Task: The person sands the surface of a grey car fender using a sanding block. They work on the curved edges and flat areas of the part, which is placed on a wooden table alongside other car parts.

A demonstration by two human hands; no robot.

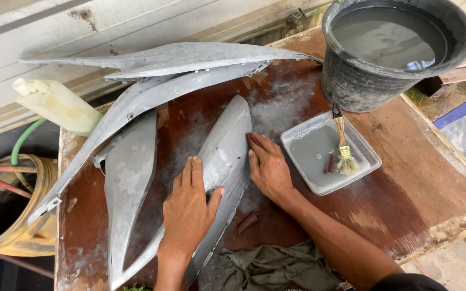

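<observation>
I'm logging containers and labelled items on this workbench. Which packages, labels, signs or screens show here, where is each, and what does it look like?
No labels, signs or screens show; only containers.
Plastic bottle: far left table edge, lying on its side, pale cream, unlabelled.
Clear plastic tub: right of the right hand, rectangular, holding grey water and a paintbrush.
Black bucket: far right corner, round, filled with grey water.

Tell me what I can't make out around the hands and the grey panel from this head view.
- Whatever the right hand presses on the grey panel: its fingers cover all but a reddish edge.
- Panel surface under the left hand: palm hides it.
- Bucket bottom: murky water.
- Olive cloth and panel's near tip: cut off by the bottom edge.
- Tray contents: two small dark red pieces, too small to identify.
</observation>
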